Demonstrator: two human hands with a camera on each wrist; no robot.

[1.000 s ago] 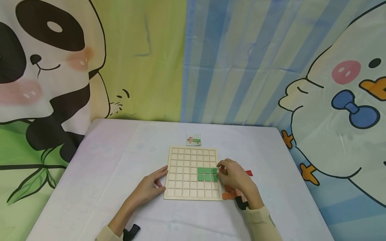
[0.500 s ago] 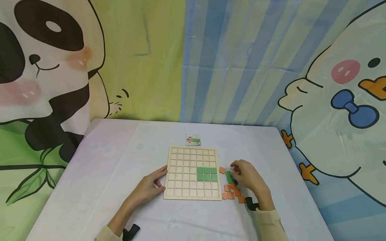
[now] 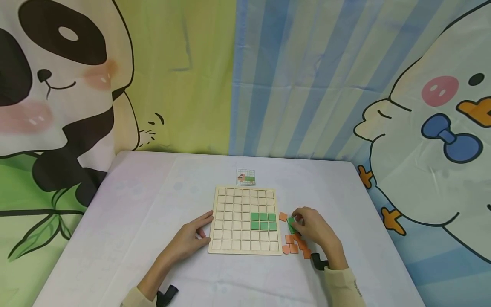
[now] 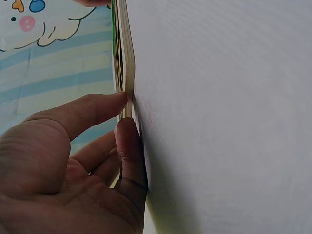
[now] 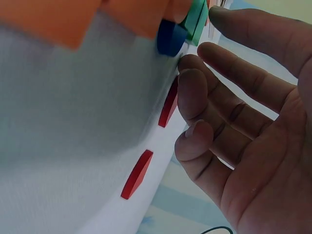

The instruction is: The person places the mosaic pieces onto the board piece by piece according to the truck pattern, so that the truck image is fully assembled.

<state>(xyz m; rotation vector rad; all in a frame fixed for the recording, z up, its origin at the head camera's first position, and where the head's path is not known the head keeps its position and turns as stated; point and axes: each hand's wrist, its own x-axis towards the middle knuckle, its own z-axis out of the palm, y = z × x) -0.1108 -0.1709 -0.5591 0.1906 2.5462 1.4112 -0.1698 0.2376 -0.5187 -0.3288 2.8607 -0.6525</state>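
Observation:
My left hand point(image 3: 189, 238) touches the left edge of a pale wooden grid board point(image 3: 235, 234); in the left wrist view its thumb and fingertips lie against the board's side. Green square tiles point(image 3: 264, 216) fill two short rows at the board's right. Beyond that edge, my right hand point(image 3: 315, 227) reaches over a loose green piece point(image 3: 290, 226), partly hiding it. The right wrist view shows the thumb and index finger parted beside this green piece point(image 5: 196, 23), other fingers loosely bent, nothing held. A dark blue piece point(image 5: 170, 38) lies beside it.
Loose orange tiles point(image 3: 289, 239) lie right of the board, with a single orange square point(image 3: 282, 216) farther back. Two red pieces point(image 5: 137, 174) show near the right fingers. Behind the board lies a small printed picture card point(image 3: 246, 177). White cloth point(image 3: 153, 204) covers the table.
My right hand has left the board's right edge and moved right to the loose pieces, then lowered slightly over the green one. The left hand stays at the board's edge.

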